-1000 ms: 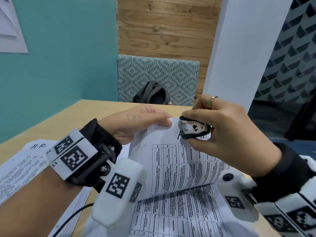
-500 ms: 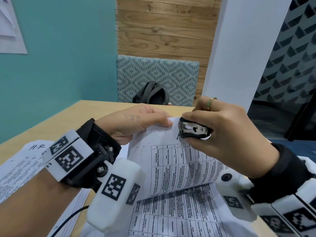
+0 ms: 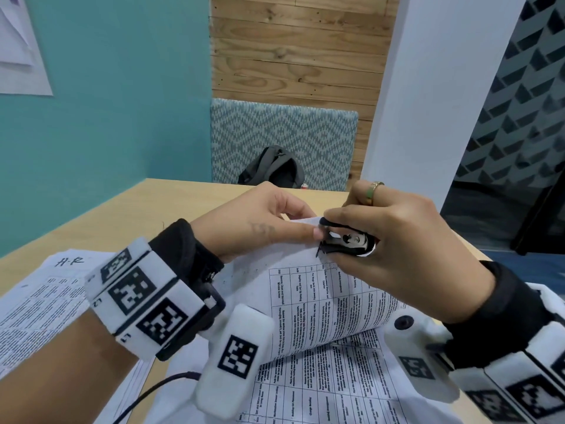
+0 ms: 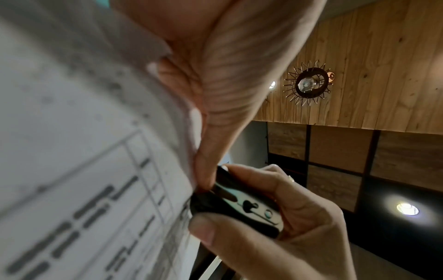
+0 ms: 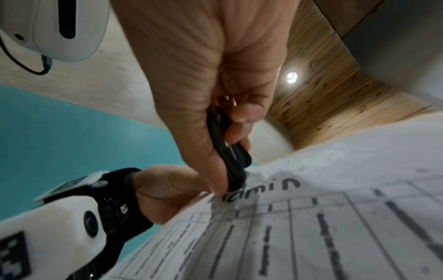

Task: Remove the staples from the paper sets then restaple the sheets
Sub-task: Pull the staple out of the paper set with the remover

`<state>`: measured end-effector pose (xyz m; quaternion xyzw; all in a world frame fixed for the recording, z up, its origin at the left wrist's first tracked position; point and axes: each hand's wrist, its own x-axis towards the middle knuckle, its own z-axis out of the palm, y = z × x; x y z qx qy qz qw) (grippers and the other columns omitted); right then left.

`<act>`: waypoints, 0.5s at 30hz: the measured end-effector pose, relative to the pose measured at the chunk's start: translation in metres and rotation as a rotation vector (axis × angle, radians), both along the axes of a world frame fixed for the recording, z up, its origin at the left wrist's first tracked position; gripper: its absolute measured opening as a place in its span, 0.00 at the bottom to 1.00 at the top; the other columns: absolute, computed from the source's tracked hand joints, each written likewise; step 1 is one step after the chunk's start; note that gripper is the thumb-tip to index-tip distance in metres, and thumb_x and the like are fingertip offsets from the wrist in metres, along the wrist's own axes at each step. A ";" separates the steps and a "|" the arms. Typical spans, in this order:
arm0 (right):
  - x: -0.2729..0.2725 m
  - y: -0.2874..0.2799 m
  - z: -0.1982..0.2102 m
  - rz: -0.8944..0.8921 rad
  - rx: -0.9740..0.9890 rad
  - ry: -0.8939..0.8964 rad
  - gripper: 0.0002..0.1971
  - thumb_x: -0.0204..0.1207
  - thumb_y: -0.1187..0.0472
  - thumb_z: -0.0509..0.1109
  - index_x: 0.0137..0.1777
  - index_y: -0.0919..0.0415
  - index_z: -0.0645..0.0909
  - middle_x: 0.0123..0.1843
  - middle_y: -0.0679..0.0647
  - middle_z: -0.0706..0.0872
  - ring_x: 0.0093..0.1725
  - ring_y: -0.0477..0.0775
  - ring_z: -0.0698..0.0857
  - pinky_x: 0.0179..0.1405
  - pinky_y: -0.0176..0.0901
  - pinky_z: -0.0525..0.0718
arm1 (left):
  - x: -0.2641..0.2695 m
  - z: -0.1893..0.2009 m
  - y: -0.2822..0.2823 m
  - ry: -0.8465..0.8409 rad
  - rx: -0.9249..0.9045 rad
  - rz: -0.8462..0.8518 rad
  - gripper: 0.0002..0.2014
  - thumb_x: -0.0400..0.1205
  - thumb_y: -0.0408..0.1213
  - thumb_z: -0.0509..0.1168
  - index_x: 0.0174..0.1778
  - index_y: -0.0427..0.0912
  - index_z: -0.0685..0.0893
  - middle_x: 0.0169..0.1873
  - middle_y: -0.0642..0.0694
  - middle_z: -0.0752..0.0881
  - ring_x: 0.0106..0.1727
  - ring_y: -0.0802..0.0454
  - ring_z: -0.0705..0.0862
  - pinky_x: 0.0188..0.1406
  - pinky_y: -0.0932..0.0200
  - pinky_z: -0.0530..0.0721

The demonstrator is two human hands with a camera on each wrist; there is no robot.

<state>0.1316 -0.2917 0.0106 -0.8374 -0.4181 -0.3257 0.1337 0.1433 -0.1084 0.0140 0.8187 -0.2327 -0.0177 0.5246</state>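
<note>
**Staple remover at the paper's corner**

Teal wall and wood panelling stand behind a light wooden worktop (image 3: 128, 215), where a stapled paper set (image 3: 330, 307) with printed tables curls up off more sheets. Both forearms reach forward over it, wrists raised. The left hand (image 3: 260, 228) pinches the raised top corner of the paper set, thumb on the printed side, fingers curled behind. The right hand (image 3: 406, 249), palm down, grips a black staple remover (image 3: 345, 240) between thumb and forefinger, its tip touching that corner just beside the left thumb. Another paper stack (image 3: 39, 301) lies at the left.
</note>
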 end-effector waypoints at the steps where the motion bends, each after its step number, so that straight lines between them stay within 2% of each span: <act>1: 0.000 0.000 0.000 0.004 0.003 0.000 0.09 0.62 0.59 0.73 0.37 0.66 0.86 0.35 0.57 0.79 0.28 0.62 0.80 0.23 0.54 0.82 | 0.000 0.000 0.000 -0.018 0.006 0.002 0.13 0.68 0.43 0.71 0.39 0.35 0.89 0.29 0.52 0.85 0.32 0.65 0.79 0.34 0.77 0.74; 3: -0.001 0.000 0.001 0.008 0.011 0.001 0.09 0.62 0.59 0.73 0.38 0.65 0.86 0.36 0.56 0.80 0.28 0.61 0.81 0.23 0.54 0.82 | 0.000 0.000 0.000 -0.033 0.002 0.007 0.15 0.67 0.43 0.71 0.40 0.33 0.89 0.31 0.49 0.85 0.33 0.64 0.79 0.35 0.76 0.74; 8: -0.003 0.000 0.001 -0.003 0.009 0.006 0.09 0.63 0.58 0.73 0.39 0.63 0.87 0.36 0.55 0.78 0.28 0.61 0.79 0.23 0.53 0.81 | 0.000 0.000 -0.002 -0.025 -0.001 0.037 0.09 0.74 0.35 0.71 0.40 0.30 0.88 0.30 0.46 0.83 0.30 0.64 0.76 0.30 0.78 0.71; 11: -0.004 -0.001 0.003 0.000 0.025 0.017 0.08 0.62 0.59 0.73 0.38 0.63 0.86 0.35 0.53 0.77 0.27 0.59 0.78 0.22 0.50 0.81 | 0.001 0.000 0.000 0.030 -0.016 0.006 0.08 0.74 0.35 0.70 0.40 0.33 0.88 0.35 0.42 0.86 0.35 0.60 0.79 0.36 0.74 0.76; 15: -0.004 0.000 0.002 -0.020 0.025 0.016 0.06 0.61 0.60 0.73 0.36 0.62 0.86 0.33 0.52 0.75 0.26 0.58 0.76 0.21 0.48 0.80 | 0.001 0.001 0.000 0.088 -0.060 -0.015 0.05 0.72 0.35 0.71 0.36 0.37 0.87 0.33 0.42 0.84 0.34 0.59 0.80 0.34 0.73 0.77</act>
